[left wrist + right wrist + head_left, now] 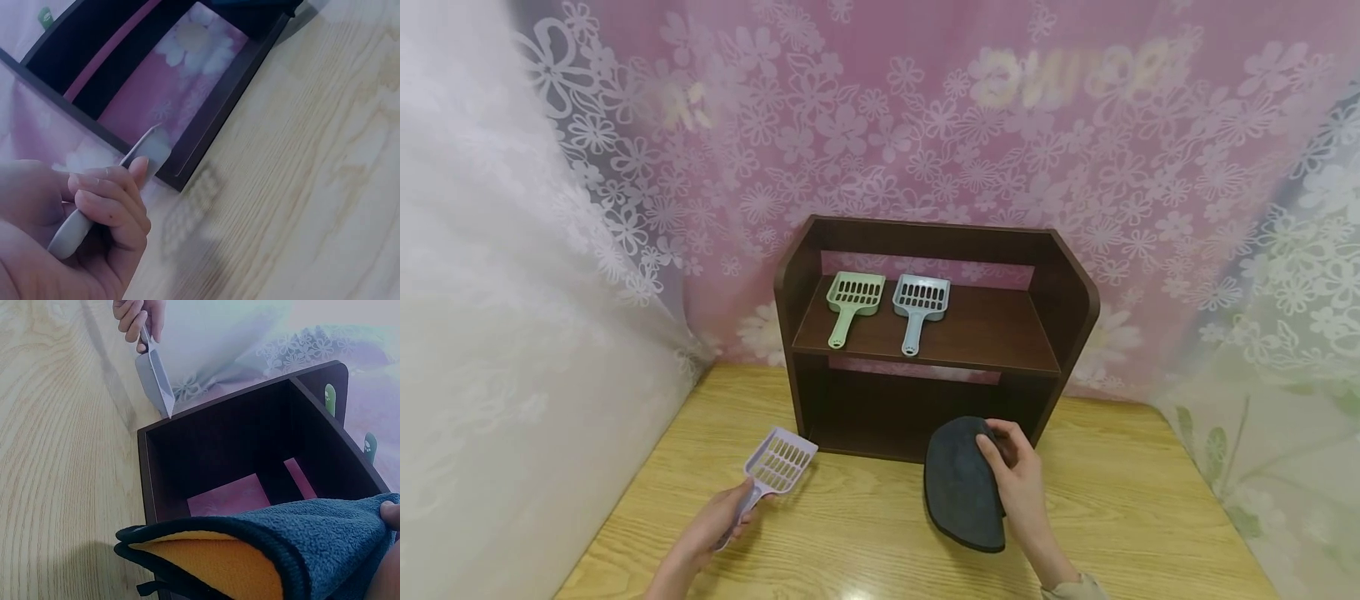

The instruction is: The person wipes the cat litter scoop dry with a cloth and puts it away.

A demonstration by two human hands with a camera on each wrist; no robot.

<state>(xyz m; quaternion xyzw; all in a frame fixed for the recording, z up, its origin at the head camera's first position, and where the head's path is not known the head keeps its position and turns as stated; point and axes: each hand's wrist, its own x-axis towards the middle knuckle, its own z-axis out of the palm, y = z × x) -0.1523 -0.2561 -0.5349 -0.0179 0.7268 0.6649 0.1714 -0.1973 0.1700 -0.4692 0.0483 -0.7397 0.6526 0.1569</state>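
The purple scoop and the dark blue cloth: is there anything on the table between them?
No, just bare tabletop shows between the purple scoop and the dark blue cloth in the head view, with the shelf unit just behind that stretch.

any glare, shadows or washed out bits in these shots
Head view, a small glare spot on the tabletop at the bottom edge; left wrist view, a soft slotted shadow from the purple scoop on the tabletop; right wrist view, the curtain washes out at top right while the shelf is dark inside.
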